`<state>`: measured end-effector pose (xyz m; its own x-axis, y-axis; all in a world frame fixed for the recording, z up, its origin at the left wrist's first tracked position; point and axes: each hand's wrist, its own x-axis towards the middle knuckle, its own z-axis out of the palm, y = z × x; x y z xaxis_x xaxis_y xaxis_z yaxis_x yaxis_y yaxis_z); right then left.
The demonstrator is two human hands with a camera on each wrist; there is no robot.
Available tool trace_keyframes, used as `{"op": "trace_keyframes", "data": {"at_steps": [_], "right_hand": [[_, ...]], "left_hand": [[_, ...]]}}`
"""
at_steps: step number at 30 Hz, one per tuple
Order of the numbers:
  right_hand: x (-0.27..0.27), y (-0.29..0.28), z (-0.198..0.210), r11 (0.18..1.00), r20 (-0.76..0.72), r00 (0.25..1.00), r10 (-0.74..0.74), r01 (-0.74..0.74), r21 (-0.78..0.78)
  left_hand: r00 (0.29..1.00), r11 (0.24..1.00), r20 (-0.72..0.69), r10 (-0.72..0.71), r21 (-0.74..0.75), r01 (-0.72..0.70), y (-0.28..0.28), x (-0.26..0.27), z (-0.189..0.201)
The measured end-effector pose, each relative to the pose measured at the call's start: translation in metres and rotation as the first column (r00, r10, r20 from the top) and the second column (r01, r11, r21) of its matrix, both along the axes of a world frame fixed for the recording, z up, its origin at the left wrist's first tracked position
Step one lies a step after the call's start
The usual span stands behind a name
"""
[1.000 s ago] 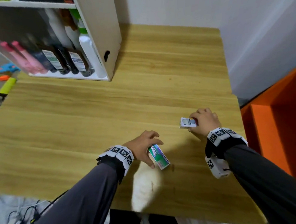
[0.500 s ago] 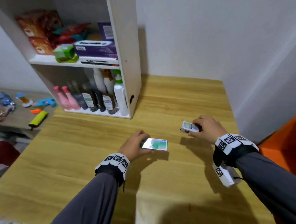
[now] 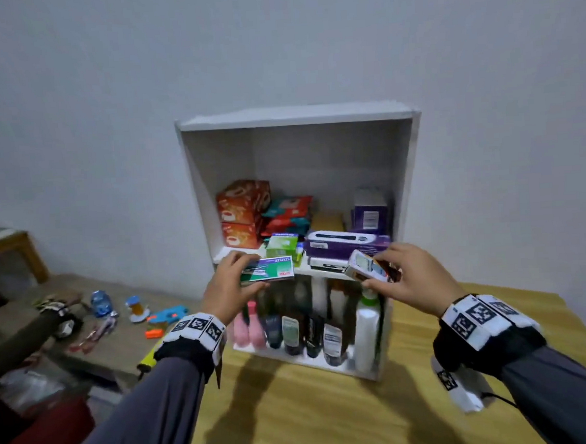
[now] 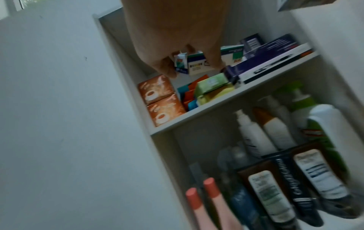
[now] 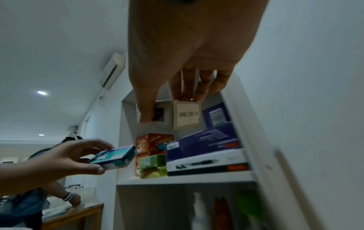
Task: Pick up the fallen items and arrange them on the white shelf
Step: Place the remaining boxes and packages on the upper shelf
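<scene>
My left hand (image 3: pixel 245 271) grips a flat green stapler box (image 3: pixel 270 270) by its left end, just in front of the white shelf's (image 3: pixel 295 117) upper board. In the left wrist view the stapler box (image 4: pixel 199 62) shows under my left hand (image 4: pixel 193 62). My right hand (image 3: pixel 378 268) pinches a small white box (image 3: pixel 364 266) in front of the purple boxes (image 3: pixel 346 246). From the right wrist, that small box (image 5: pixel 186 115) sits between thumb and fingers of my right hand (image 5: pixel 169 110), and the stapler box (image 5: pixel 116 156) is lower left.
The upper shelf holds orange tea boxes (image 3: pixel 241 211), red and teal packets (image 3: pixel 287 213) and a green pack (image 3: pixel 281 245). Bottles (image 3: pixel 326 336) fill the lower shelf. The wooden table (image 3: pixel 330 408) carries the shelf. Toys (image 3: pixel 167 317) lie on a low table left, where another person's arm (image 3: pixel 14 342) reaches.
Both hands have risen from the tabletop to the upper shelf's front, each carrying its box. My head has tilted up, bringing the whole shelf into view.
</scene>
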<state>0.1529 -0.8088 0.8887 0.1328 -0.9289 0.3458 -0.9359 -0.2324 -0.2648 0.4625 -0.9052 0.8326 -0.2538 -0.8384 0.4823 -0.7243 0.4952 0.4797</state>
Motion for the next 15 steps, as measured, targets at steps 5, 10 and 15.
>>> {"op": "trace_keyframes", "data": {"at_steps": [5,10,15], "right_hand": [[0.068,-0.040,0.023,0.999,0.029,1.000,0.002,-0.001,-0.052],[0.107,-0.073,0.026,0.999,-0.014,1.000,0.017,-0.017,-0.043],[0.123,-0.094,0.021,1.000,-0.017,1.000,-0.003,0.003,-0.019]], "left_hand": [[0.990,0.999,0.135,-0.027,0.023,0.024,-0.058,0.052,0.010],[0.982,0.992,0.167,-0.086,0.103,0.069,-0.097,0.056,0.011],[0.981,0.960,0.110,-0.158,0.251,0.126,-0.117,0.050,0.001]]}}
